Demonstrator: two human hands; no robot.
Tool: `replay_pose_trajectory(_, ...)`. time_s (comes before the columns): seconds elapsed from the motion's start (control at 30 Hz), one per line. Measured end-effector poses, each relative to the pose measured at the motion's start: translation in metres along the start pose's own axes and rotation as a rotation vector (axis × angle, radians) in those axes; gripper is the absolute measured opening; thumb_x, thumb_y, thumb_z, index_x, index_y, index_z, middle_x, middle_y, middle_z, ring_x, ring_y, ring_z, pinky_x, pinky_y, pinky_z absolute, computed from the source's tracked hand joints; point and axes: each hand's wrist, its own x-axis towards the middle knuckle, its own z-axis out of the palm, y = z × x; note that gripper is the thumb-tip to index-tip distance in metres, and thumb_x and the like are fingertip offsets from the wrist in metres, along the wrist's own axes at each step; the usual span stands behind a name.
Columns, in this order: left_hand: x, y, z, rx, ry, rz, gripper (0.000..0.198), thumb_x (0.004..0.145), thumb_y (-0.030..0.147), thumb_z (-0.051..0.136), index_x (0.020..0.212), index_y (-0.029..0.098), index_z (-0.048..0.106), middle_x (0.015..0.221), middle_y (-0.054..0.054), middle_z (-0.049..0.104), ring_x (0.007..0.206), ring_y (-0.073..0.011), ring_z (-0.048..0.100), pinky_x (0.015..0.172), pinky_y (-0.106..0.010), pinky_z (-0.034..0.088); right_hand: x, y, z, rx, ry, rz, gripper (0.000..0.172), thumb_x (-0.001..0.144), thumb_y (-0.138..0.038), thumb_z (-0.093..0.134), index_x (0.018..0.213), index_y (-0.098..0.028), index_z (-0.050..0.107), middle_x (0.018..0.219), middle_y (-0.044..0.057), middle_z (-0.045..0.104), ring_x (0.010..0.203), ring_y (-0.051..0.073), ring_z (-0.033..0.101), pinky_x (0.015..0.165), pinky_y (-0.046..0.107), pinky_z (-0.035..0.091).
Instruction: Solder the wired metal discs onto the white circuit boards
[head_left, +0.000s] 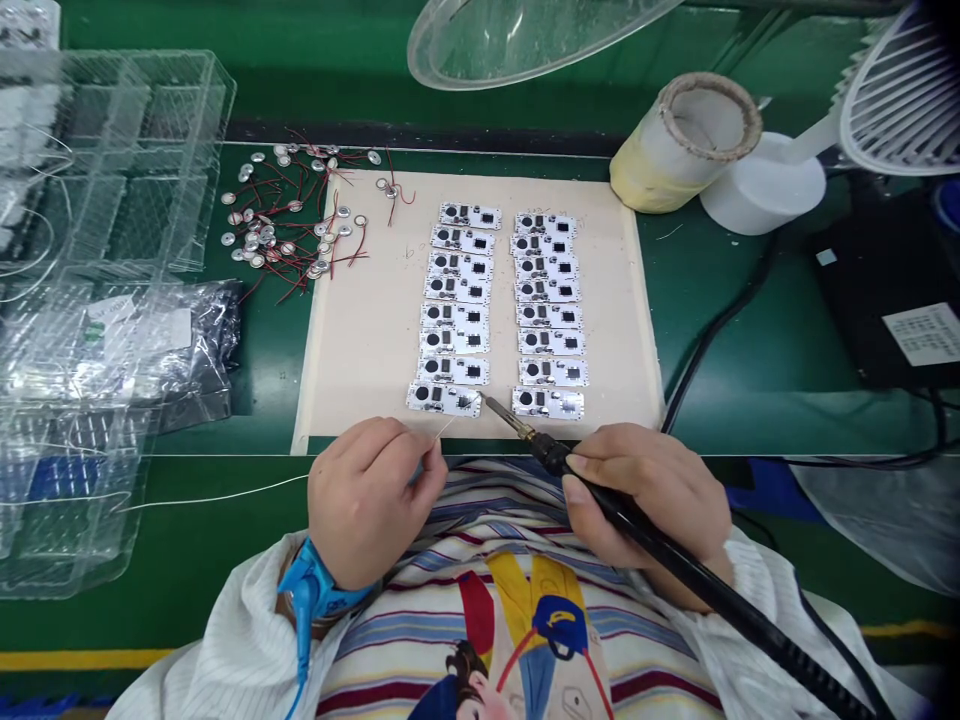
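My right hand (649,495) is closed around the black grip of a soldering iron (551,452). The iron's tip is at the right end of the nearest white circuit board (444,399) in the left column; whether it touches cannot be told. Pinched in my left hand (379,495) is thin solder wire (446,428), its end pointing toward that same board. The wire trails off to the left behind the hand. Another column of circuit boards (549,342) lies to the right, all on a cream sheet (367,350). A blue wrist strap (322,582) circles my left wrist.
Small round discs with red wires (289,220) lie scattered at the back left. Clear plastic trays (169,225) and a grey bag (199,350) stand left. At the right are a tape-like roll (645,160), a white fan (892,110) and a black box (885,300).
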Motion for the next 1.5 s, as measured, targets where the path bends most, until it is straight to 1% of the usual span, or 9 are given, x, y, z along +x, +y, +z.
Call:
replay_pose_trajectory(0.13, 0.0, 0.001, 0.001, 0.006, 0.0, -0.002, 0.012, 0.079, 0.015, 0.062, 0.068, 0.018, 0.063, 0.061, 0.0, 0.062, 0.059, -0.0137, 0.058, 0.058, -0.026, 0.048, -0.002, -0.001, 0.0, -0.026, 0.012, -0.007, 0.014, 0.075, -0.013, 0.064, 0.083, -0.022, 0.055, 0.067, 0.001, 0.064, 0.057, 0.015, 0.062, 0.052, 0.028, 0.056)
replay_pose_trajectory(0.2, 0.0, 0.001, 0.001, -0.002, 0.008, 0.001, 0.012, 0.079, 0.015, 0.062, 0.068, 0.018, 0.062, 0.061, 0.0, 0.061, 0.058, -0.0133, 0.057, 0.058, -0.026, 0.048, -0.003, -0.001, -0.002, -0.018, 0.008, 0.004, 0.014, 0.075, -0.014, 0.063, 0.083, -0.022, 0.055, 0.067, 0.0, 0.064, 0.056, 0.015, 0.063, 0.051, 0.027, 0.056)
replay_pose_trajectory(0.37, -0.003, 0.002, -0.002, -0.021, 0.016, -0.003, 0.009, 0.08, 0.014, 0.064, 0.072, 0.018, 0.063, 0.063, 0.0, 0.063, 0.061, -0.0132, 0.058, 0.06, -0.027, 0.048, -0.002, 0.0, -0.006, 0.019, 0.023, 0.085, 0.017, 0.074, -0.011, 0.062, 0.085, -0.022, 0.055, 0.067, 0.001, 0.064, 0.056, 0.016, 0.064, 0.046, 0.026, 0.053)
replay_pose_trajectory(0.6, -0.005, 0.001, -0.001, -0.028, 0.005, -0.01, 0.01, 0.08, 0.016, 0.063, 0.07, 0.019, 0.062, 0.062, 0.0, 0.061, 0.06, -0.0141, 0.057, 0.058, -0.028, 0.048, -0.002, 0.0, 0.0, 0.046, 0.069, 0.065, 0.016, 0.074, -0.01, 0.061, 0.083, -0.022, 0.055, 0.063, 0.0, 0.062, 0.052, 0.015, 0.063, 0.044, 0.026, 0.053)
replay_pose_trajectory(0.77, -0.004, 0.001, 0.001, -0.03, 0.009, -0.008, 0.011, 0.08, 0.015, 0.063, 0.069, 0.018, 0.062, 0.062, 0.0, 0.062, 0.06, -0.014, 0.057, 0.058, -0.027, 0.048, -0.002, 0.0, 0.001, 0.02, 0.075, 0.059, 0.015, 0.074, -0.01, 0.062, 0.081, -0.021, 0.056, 0.063, 0.001, 0.063, 0.055, 0.015, 0.063, 0.048, 0.026, 0.054)
replay_pose_trajectory(0.97, -0.002, 0.001, 0.002, -0.014, -0.001, 0.003, 0.011, 0.079, 0.014, 0.064, 0.068, 0.016, 0.064, 0.062, -0.001, 0.062, 0.059, -0.0149, 0.058, 0.058, -0.028, 0.048, -0.001, -0.003, -0.001, 0.042, 0.014, 0.06, 0.014, 0.074, -0.01, 0.062, 0.081, -0.02, 0.054, 0.065, 0.002, 0.063, 0.056, 0.013, 0.062, 0.051, 0.024, 0.054)
replay_pose_trajectory(1.13, -0.003, 0.001, 0.004, -0.018, 0.014, 0.003, 0.012, 0.079, 0.013, 0.063, 0.067, 0.016, 0.063, 0.061, 0.0, 0.061, 0.059, -0.0143, 0.057, 0.058, -0.027, 0.047, -0.002, -0.003, -0.001, 0.028, 0.001, 0.044, 0.013, 0.074, -0.01, 0.062, 0.08, -0.019, 0.054, 0.067, 0.003, 0.063, 0.058, 0.014, 0.062, 0.055, 0.026, 0.056)
replay_pose_trajectory(1.4, -0.005, 0.002, 0.0, -0.047, 0.013, -0.004, 0.01, 0.08, 0.013, 0.064, 0.071, 0.017, 0.063, 0.063, 0.0, 0.063, 0.06, -0.0126, 0.057, 0.06, -0.025, 0.047, -0.003, -0.003, -0.009, 0.043, -0.032, 0.066, 0.017, 0.075, -0.009, 0.062, 0.085, -0.02, 0.053, 0.065, 0.002, 0.063, 0.056, 0.013, 0.063, 0.05, 0.024, 0.053)
replay_pose_trajectory(1.5, -0.005, 0.002, 0.0, -0.04, 0.012, 0.001, 0.011, 0.08, 0.013, 0.063, 0.07, 0.017, 0.063, 0.062, 0.0, 0.062, 0.06, -0.013, 0.057, 0.059, -0.026, 0.047, -0.003, -0.003, -0.008, 0.055, -0.034, 0.064, 0.016, 0.075, -0.009, 0.061, 0.085, -0.02, 0.053, 0.065, 0.002, 0.063, 0.055, 0.013, 0.063, 0.048, 0.024, 0.053)
